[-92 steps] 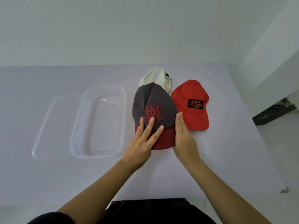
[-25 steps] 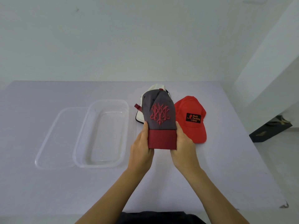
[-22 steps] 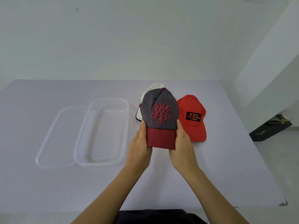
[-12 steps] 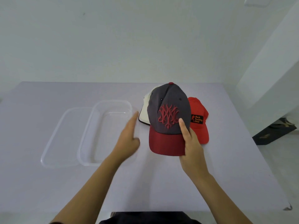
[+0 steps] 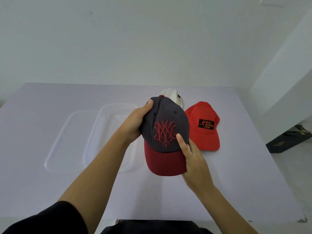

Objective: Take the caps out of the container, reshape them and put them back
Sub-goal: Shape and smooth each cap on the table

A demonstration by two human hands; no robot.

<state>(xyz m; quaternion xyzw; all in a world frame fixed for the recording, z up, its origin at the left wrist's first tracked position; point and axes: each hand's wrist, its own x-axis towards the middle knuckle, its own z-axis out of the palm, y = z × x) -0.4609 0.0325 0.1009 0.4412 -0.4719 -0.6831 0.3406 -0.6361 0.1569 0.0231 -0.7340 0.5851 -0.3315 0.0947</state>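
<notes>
While left hand and right hand grasp the grey cap beside the container, reshaping appears underway and nothing is back inside.

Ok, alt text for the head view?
The left hand grips the crown of a grey cap and the right hand its dark red brim, above a table. A red cap, a white cap and a clear container lie on it.

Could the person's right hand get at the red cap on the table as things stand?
Probably, once it lets go. The red cap lies uncovered on the table just beyond the right hand, nothing between them, but that hand is gripping the brim of the grey cap.
</notes>
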